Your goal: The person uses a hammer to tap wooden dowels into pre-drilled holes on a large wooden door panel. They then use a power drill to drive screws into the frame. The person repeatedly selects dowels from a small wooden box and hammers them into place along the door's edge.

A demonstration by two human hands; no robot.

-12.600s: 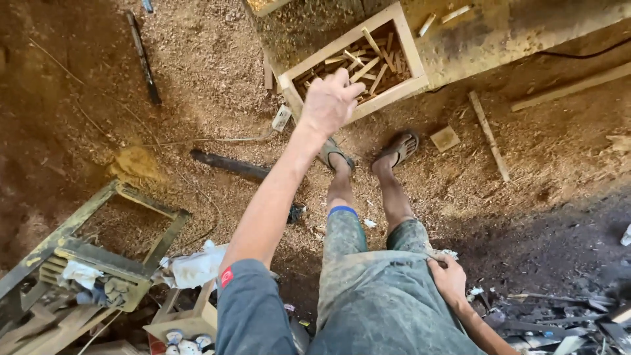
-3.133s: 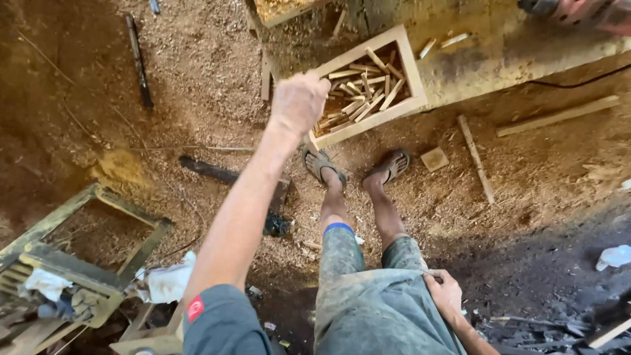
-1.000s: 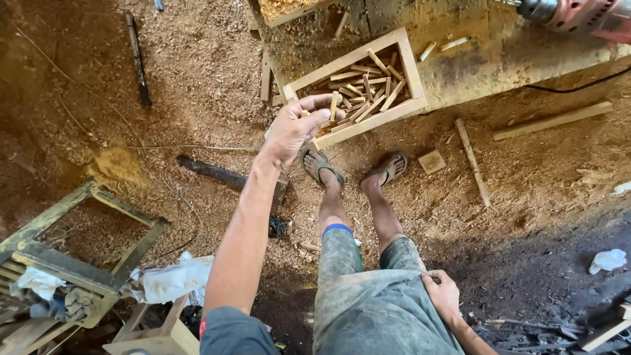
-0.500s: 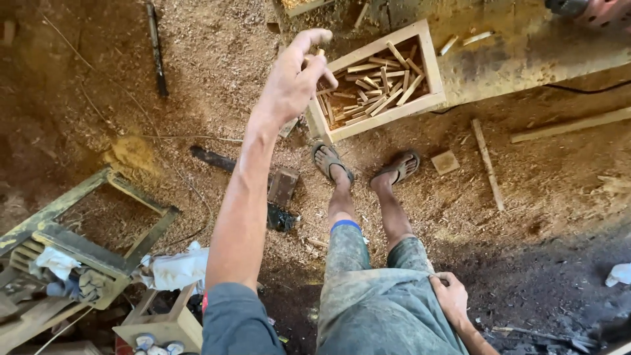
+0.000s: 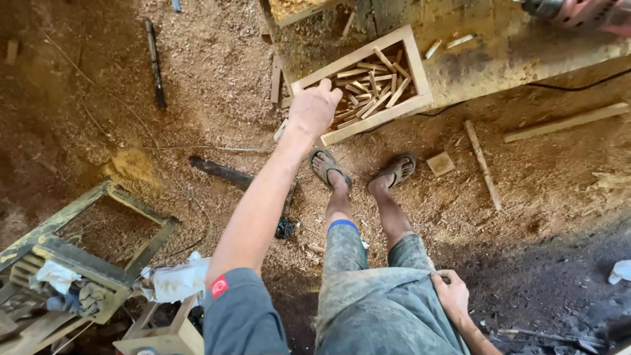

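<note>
Reaching out with the left hand (image 5: pixel 314 108), arm stretched forward and down over the near-left corner of the shallow rectangular pale-wood box (image 5: pixel 415 59) lying on the sawdust-covered ground (image 5: pixel 217 72). Showing the back of the hand, fingers curled loosely downward; holding anything inside the palm cannot be told from here. Overlapping the box's left rim in view, just beside the short cut wooden sticks (image 5: pixel 371 89) piled loosely inside it. Resting the right hand (image 5: pixel 452 296) on the right thigh, fingers bent and pinching the grey-green dusty shorts (image 5: pixel 374 309). Standing with both feet in brown sandals (image 5: pixel 394 172) just short of the box. Lying nearby: a small square wood offcut (image 5: pixel 440 163), a thin wooden strip (image 5: pixel 483 164), and a dark metal bar (image 5: pixel 155 62) well to the left.
</note>
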